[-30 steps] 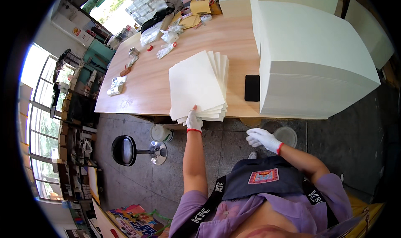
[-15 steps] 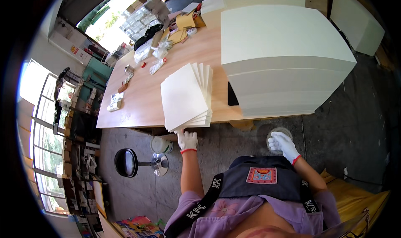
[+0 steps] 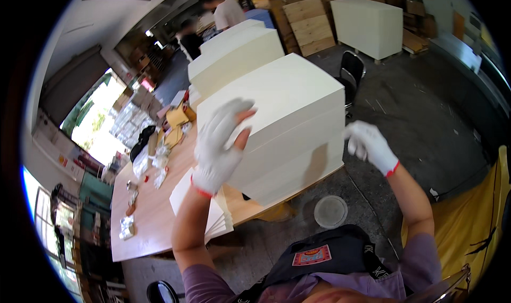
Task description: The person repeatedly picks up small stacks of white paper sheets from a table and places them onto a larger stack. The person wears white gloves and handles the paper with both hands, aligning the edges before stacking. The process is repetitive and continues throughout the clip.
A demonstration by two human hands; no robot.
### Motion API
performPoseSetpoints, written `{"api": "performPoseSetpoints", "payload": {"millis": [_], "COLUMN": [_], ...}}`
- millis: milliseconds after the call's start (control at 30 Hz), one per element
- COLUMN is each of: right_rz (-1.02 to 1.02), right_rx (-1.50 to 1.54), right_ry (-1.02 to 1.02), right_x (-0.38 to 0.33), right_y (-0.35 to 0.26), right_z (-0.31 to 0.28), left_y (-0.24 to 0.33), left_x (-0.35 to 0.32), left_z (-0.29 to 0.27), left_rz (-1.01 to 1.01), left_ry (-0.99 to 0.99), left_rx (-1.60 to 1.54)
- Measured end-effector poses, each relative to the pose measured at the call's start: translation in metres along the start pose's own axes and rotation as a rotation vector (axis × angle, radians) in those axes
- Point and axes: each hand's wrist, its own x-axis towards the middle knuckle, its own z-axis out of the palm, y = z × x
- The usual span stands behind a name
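Note:
My left hand (image 3: 217, 143), in a white glove with a red cuff and bare thumb and fingertip, is raised before the tall stack of cream-white sheets (image 3: 298, 138). Its fingers are spread and hold nothing. Just beyond the stack's right side is my right hand (image 3: 371, 146), gloved in white, its fingers loosely bent and apart with nothing in them. It looks clear of the stack. Below my left wrist, the fanned pile of white sheets (image 3: 215, 220) lies at the table's near edge, partly hidden by my forearm.
The wooden table (image 3: 151, 204) carries plastic bags and envelopes (image 3: 174, 127) toward the far left. More tall sheet stacks (image 3: 237, 58) stand behind, with two people beyond. A round tub (image 3: 330, 211) sits on the floor. A black chair (image 3: 351, 77) stands at right.
My left hand has left the fanned pile and risen toward the tall stack. My right hand has lifted to the stack's right side. The view has swung to the right.

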Motion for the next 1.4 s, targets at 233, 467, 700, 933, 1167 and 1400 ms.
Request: {"api": "performPoseSetpoints", "payload": {"millis": [233, 467, 700, 933, 1167, 1400], "right_rz": [-0.345, -0.32, -0.766, -0.448, -0.515, -0.584], "right_rx": [-0.539, -1.357, -1.308, -0.576, -0.507, -0.428], "right_ry": [0.381, 0.183, 0.136, 0.128, 0.265, 0.287], "right_x": [0.061, 0.07, 0.101, 0.117, 0.108, 0.114], "right_y": [-0.087, -0.12, -0.131, -0.109, -0.094, -0.08], "right_z": [-0.001, 0.02, 0.017, 0.034, 0.035, 0.036], "left_y": [-0.012, -0.032, -0.028, -0.035, -0.037, -0.039], "left_x": [0.135, 0.135, 0.128, 0.12, 0.128, 0.126], "left_z": [0.093, 0.125, 0.136, 0.146, 0.14, 0.145], "left_rz": [-0.031, -0.247, -0.228, -0.178, -0.222, -0.221], "left_ry": [-0.45, -0.609, -0.5, -0.37, -0.441, -0.439], "left_rx": [0.039, -0.262, -0.317, -0.515, -0.605, -0.588]}}
